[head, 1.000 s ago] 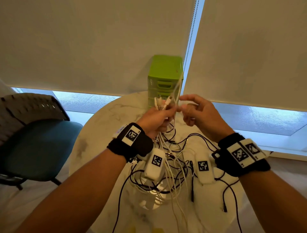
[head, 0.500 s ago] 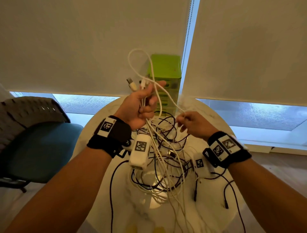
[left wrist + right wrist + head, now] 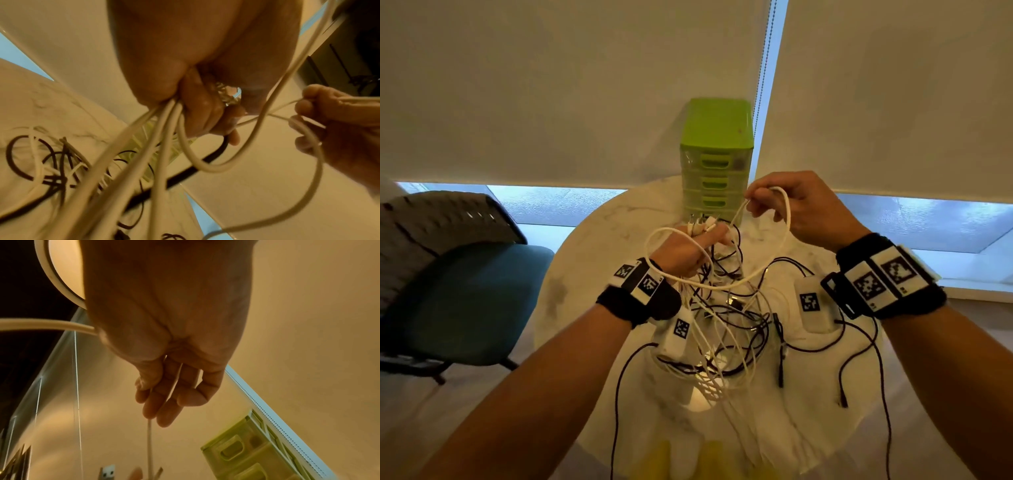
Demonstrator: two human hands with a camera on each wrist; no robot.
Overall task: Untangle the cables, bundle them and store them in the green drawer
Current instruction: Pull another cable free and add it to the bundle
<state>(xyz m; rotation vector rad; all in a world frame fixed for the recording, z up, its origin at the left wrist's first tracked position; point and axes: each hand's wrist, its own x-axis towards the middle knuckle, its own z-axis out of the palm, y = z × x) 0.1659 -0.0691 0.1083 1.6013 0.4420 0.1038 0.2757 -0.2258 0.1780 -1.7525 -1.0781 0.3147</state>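
Note:
A tangle of white and black cables (image 3: 726, 329) lies on the round marble table (image 3: 571, 284). My left hand (image 3: 688, 248) grips a bunch of white cables (image 3: 162, 123) with their plug ends (image 3: 703, 224) sticking out above the fist. A white cable loop (image 3: 786, 219) hangs pinched in my right hand (image 3: 787, 205), raised just right of the left hand. One strand (image 3: 149, 443) drops from the right fingertips (image 3: 162, 412). The green drawer unit (image 3: 715, 161) stands behind both hands, its drawers closed.
A teal chair (image 3: 458, 294) with a grey mesh back stands left of the table. Roller blinds (image 3: 551, 85) with a bead chain (image 3: 765, 68) cover the window behind. Black cable ends (image 3: 842, 401) trail over the table's right side. The table's front edge is near my body.
My left hand has come down from its raised position toward the table. My right hand has risen and moved right, drawing a white loop out of the bunch.

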